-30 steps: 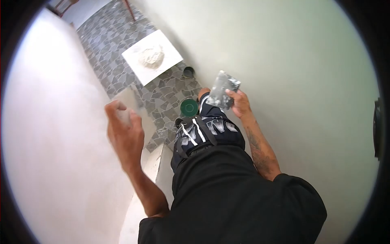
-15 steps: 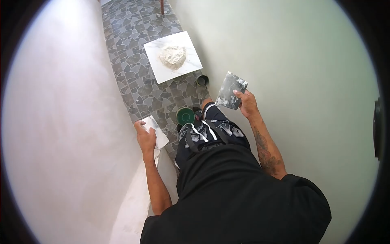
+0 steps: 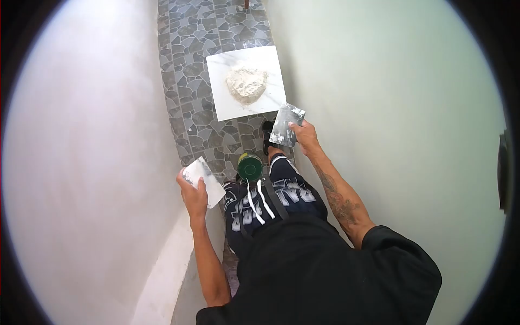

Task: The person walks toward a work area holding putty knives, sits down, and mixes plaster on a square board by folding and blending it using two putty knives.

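My left hand (image 3: 194,196) grips a flat white rectangular plate (image 3: 208,184), thumb on its face, beside the left wall. My right hand (image 3: 306,136) is closed on a dark grey flat plate (image 3: 285,127) smeared with white material, held near the right wall. Beyond it on the floor lies a white marbled square board (image 3: 220,103) bearing a heap of off-white powdery material (image 3: 247,84). A green round container (image 3: 249,168) shows between my two hands, just past my shorts.
Pale walls rise on the left (image 3: 92,151) and right (image 3: 390,119) of a narrow floor with a grey stone pattern (image 3: 189,70). A low pale ledge (image 3: 168,265) runs along the left. A brown leg-like post (image 3: 246,4) stands at the far end.
The view has swung, and the board now appears lower and further right. My left hand has come down from its raised, blurred position. My right hand has shifted left, towards the board's near corner.
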Motion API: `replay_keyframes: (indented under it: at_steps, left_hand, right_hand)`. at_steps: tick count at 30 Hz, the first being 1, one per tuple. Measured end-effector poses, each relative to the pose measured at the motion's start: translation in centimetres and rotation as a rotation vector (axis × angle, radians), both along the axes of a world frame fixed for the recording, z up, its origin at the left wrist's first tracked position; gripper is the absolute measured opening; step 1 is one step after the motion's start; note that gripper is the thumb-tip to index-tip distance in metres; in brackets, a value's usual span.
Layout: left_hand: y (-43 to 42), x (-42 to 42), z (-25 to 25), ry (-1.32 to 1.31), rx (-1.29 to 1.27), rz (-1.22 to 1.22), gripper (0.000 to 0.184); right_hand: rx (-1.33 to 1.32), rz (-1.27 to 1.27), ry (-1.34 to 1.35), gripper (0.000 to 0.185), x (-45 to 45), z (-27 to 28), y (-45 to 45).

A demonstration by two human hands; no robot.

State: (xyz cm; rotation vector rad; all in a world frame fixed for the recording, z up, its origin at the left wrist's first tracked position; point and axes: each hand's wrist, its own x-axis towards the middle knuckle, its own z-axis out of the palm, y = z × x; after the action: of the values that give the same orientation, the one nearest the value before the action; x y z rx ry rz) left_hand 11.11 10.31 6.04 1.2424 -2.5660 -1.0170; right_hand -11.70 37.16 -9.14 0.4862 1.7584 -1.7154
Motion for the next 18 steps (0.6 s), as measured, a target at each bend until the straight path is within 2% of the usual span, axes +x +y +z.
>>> replay_keyframes:
  at_steps: [3, 6, 7, 9, 11, 12, 13, 14, 15, 16, 18]
  left_hand:
    - [0.1, -0.8, -2.8, -0.027, 0.018, -0.077, 0.057]
    - [1.1, -1.0, -12.3, -0.016, 0.048, -0.125, 0.054]
    - [0.5, -1.8, -10.4, -0.06, 0.094, -0.147, 0.054]
    - [0.0, -2.2, -19.3, -0.035, 0.249, -0.276, 0.054]
    - [-1.4, -1.7, -31.3, -0.016, 0.401, -0.444, 0.053]
    - [-1.2, -0.9, -37.5, -0.019, 0.464, -0.442, 0.049]
    - [-1.0, -0.5, -41.6, -0.142, 0.587, -0.427, 0.048]
    - [1.2, -2.2, -33.5, -0.29, 0.743, -0.384, 0.048]
    - [1.7, -1.8, -36.0, -0.433, 0.875, -0.352, 0.047]
    - [2.1, -0.7, -39.8, -0.491, 0.839, -0.426, 0.046]
    - [2.3, 0.9, -46.7, -0.659, 0.712, -0.75, 0.057]
  right_hand:
    - [-0.033, -0.074, 0.002, 0.025, 0.0, -1.7, -0.3]
    - [-0.106, -0.114, 0.015, 0.024, 1.0, -7.2, 0.5]
    - [-0.105, -0.123, 0.003, 0.024, 1.2, -3.6, 0.4]
    - [-0.058, -0.108, 0.069, 0.024, 1.5, -7.3, 0.2]
    - [0.007, -0.083, 0.095, 0.024, 1.9, -11.7, -0.3]
    - [-0.067, -0.103, 0.131, 0.025, 2.7, -14.2, -0.5]
    - [-0.056, -0.111, 0.196, 0.024, 3.7, -17.0, -0.6]
    - [-0.021, -0.099, 0.224, 0.024, 1.7, -7.6, 0.7]
    - [-0.004, -0.1, 0.267, 0.024, 2.2, -9.3, 0.7]
    - [-0.009, -0.107, 0.282, 0.024, 2.9, -11.0, 1.0]
    - [-0.046, -0.145, 0.346, 0.025, 4.4, -15.1, 1.6]
